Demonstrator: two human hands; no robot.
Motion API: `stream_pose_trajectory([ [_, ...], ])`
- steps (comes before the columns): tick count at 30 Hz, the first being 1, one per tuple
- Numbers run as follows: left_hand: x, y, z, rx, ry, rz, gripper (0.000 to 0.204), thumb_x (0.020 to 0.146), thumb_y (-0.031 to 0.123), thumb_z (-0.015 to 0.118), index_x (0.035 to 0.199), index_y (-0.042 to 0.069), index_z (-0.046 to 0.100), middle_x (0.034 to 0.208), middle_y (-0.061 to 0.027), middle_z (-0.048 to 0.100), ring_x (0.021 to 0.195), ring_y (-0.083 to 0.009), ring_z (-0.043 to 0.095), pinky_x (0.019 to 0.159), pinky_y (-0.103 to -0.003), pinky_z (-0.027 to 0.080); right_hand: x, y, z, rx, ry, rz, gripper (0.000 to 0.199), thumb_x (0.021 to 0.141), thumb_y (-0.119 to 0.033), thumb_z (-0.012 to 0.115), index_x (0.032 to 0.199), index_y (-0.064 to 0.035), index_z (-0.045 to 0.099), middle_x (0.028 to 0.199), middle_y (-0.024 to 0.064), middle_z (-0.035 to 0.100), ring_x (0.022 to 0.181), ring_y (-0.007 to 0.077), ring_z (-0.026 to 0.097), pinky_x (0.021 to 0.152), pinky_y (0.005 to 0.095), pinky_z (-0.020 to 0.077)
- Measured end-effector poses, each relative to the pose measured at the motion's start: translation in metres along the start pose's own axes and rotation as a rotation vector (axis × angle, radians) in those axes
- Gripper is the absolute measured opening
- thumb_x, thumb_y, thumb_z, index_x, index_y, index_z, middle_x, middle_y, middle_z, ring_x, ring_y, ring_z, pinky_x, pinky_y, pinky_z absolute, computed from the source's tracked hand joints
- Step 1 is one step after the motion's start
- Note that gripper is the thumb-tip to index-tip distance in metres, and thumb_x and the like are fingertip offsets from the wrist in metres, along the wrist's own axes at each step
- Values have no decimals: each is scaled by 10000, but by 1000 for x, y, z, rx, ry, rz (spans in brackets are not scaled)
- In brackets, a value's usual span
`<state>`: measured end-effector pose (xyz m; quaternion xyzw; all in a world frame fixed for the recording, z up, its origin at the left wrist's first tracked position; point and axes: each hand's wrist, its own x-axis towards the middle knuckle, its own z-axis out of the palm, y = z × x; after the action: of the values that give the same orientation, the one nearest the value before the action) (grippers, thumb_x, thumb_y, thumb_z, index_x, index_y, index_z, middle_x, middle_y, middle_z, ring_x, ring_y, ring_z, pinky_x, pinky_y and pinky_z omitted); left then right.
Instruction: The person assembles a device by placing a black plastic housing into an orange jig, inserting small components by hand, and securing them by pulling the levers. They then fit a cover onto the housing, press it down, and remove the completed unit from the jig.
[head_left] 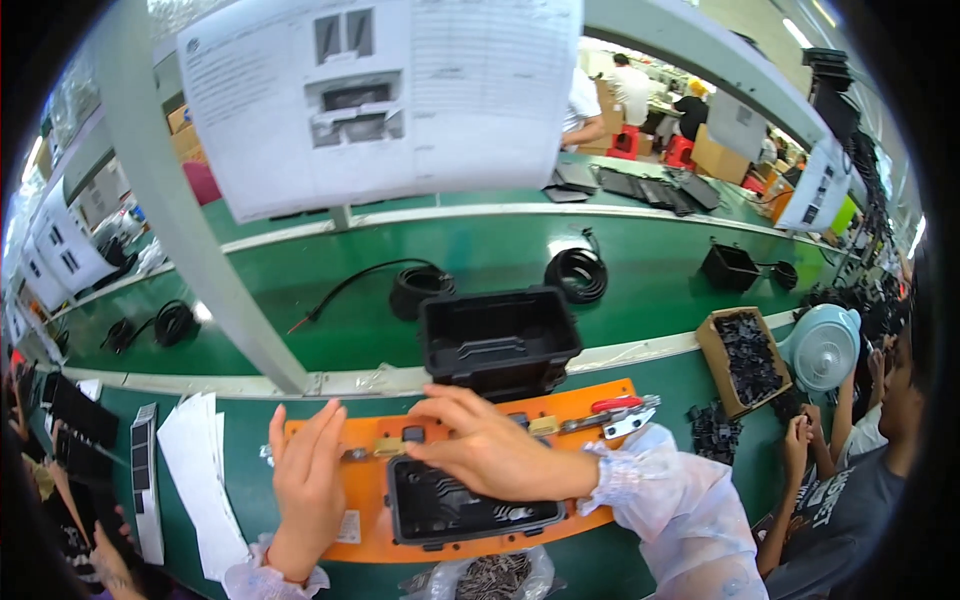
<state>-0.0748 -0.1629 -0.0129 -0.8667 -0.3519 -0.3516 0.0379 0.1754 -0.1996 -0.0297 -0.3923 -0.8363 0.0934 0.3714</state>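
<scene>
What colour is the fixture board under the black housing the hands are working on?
Orange. The fixture board shows best in the head view, under the black housing.

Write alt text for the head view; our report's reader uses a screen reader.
A person's right hand reaches across a black plastic housing seated in an orange fixture, while the left hand rests flat on the fixture's left end. Behind, a second black housing sits by the green conveyor.
</scene>
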Motion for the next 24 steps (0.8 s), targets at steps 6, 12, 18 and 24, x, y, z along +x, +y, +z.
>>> stream_pose_trajectory([
  [6, 2, -4, -2, 60, -59, 18, 402, 909, -50, 599, 1312, -47, 604, 1334, -182, 645, 1222, -340, 630, 1188, -617, 297, -12, 0, 3, -87, -44, 9, 329, 919, -117, 721, 1242, -49, 720, 1328, 188, 560, 1353, 433, 468, 1048, 485, 479],
  [12, -9, -15, 1, 81, -12, -59, 388, 956, -26, 576, 1344, -24, 590, 1335, -183, 651, 1240, -338, 619, 1223, -599, 250, -10, -2, 12, -50, -43, -14, 360, 935, -134, 662, 1283, -47, 690, 1329, 216, 537, 1371, 438, 451, 1069, 493, 469],
  [18, 5, -8, -3, 49, -23, 4, 466, 861, -3, 736, 1310, 31, 615, 1095, -108, 701, 879, -223, 678, 1226, -604, 232, -15, -20, -24, -448, 82, -142, 377, 853, -201, 724, 1184, -24, 688, 1277, 175, 585, 1283, 376, 542, 992, 451, 515],
  [24, 10, -23, -21, 235, 185, 95, 274, 905, -42, 667, 1177, -9, 678, 995, -117, 714, 907, -236, 696, 1190, -617, 301, -63, -26, -118, -811, 50, 156, 187, 720, -161, 712, 875, -59, 685, 1018, 115, 597, 928, 287, 579, 725, 376, 498],
])
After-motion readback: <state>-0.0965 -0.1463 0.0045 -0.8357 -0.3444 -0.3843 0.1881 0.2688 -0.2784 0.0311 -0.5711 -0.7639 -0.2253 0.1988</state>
